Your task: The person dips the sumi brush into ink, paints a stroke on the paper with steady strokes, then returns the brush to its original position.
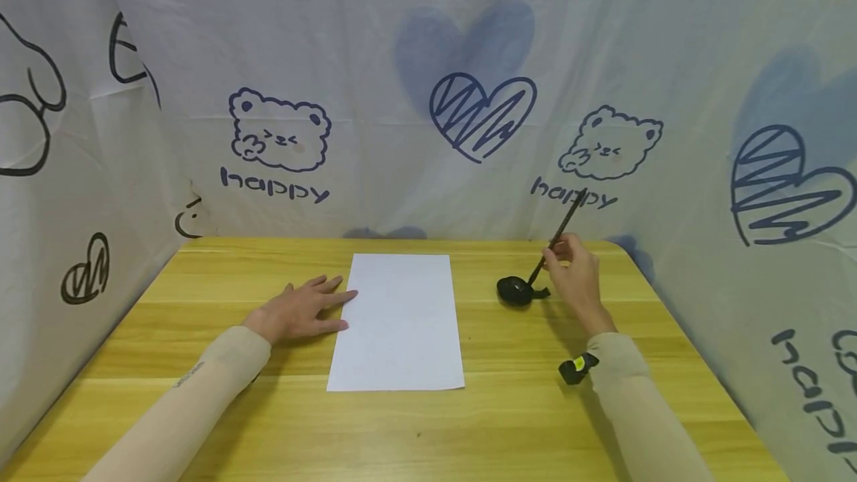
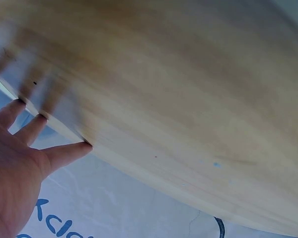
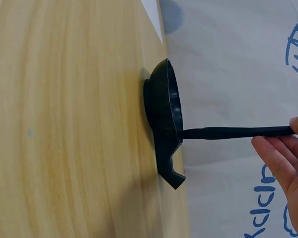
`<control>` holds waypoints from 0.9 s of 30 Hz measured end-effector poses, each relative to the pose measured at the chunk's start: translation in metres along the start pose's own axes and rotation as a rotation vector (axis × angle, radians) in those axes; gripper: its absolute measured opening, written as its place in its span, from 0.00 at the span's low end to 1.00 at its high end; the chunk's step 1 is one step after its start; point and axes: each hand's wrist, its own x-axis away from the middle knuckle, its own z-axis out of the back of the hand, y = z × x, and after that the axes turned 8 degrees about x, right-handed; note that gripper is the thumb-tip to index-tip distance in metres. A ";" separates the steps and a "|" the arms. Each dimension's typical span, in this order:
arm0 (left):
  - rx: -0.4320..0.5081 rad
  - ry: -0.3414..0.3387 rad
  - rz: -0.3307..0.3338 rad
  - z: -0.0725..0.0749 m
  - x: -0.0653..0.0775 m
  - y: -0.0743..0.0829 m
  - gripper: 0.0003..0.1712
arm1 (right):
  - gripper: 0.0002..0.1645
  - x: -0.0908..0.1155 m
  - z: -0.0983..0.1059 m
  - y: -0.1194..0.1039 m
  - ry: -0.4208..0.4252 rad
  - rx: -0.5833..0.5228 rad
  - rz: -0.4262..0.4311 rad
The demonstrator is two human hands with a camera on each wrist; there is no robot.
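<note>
In the head view, my left hand point(image 1: 301, 311) lies with fingers spread, its fingertips on the left edge of a white sheet of paper point(image 1: 402, 324). The left wrist view shows the same spread fingers point(image 2: 64, 153) touching the tabletop. My right hand point(image 1: 577, 277) pinches a slim dark writing brush point(image 1: 566, 220), held tilted by its shaft. The brush tip goes down into a small black ink dish point(image 1: 514, 291) with a curved handle. From the right wrist view, the brush point(image 3: 228, 132) meets the rim of the dish point(image 3: 161, 109), and its tip is hidden inside.
Everything lies on a yellow wood-grain table point(image 1: 268, 422). A pale curtain point(image 1: 375, 169) printed with bears, hearts and writing hangs along its back and sides. A small black device point(image 1: 577, 369) is worn at my right wrist.
</note>
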 end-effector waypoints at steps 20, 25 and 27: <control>0.002 -0.001 0.001 0.001 0.000 0.002 0.41 | 0.11 -0.001 -0.009 0.001 -0.025 -0.143 -0.139; 0.005 -0.007 0.011 0.000 0.000 0.002 0.41 | 0.11 0.001 -0.008 0.002 -0.037 -0.130 -0.129; 0.001 -0.005 0.007 0.000 0.001 0.002 0.42 | 0.11 0.001 -0.007 0.002 -0.043 -0.123 -0.128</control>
